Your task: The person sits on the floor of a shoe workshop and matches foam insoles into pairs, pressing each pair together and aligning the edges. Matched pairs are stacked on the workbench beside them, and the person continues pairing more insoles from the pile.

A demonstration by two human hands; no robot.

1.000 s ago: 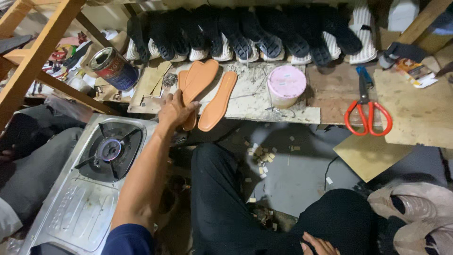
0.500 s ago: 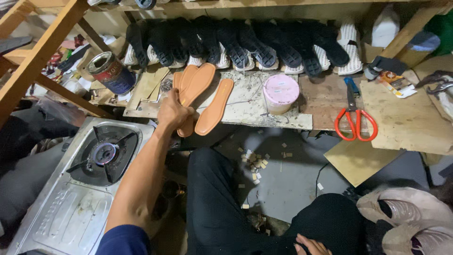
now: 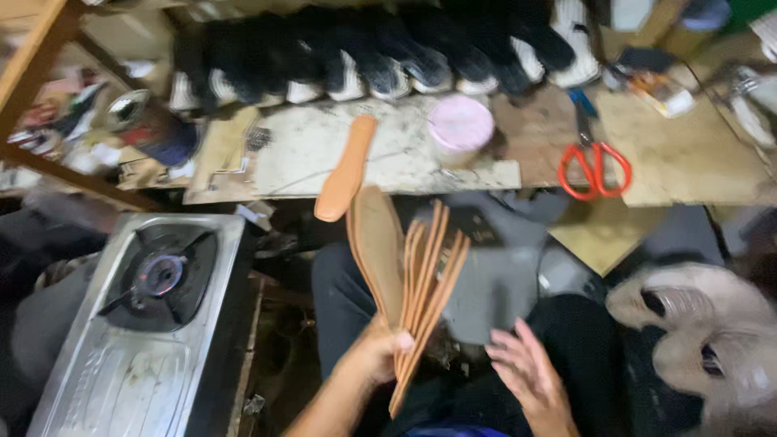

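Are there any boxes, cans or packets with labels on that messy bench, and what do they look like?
Pink tub: round, pale pink lid, mid bench, right of the lone insole.
Tin can: lying tilted at the bench's left end, shiny metal top, dark blue and red label.
Small packet: flat, orange and white, upper right, beyond the red scissors.
All are blurred; no screens or signs show.

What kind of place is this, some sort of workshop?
Most likely a small shoemaking workshop: the left hand holds a fan of tan insoles, a row of dark shoes lines the worn bench, and red-handled scissors lie nearby.
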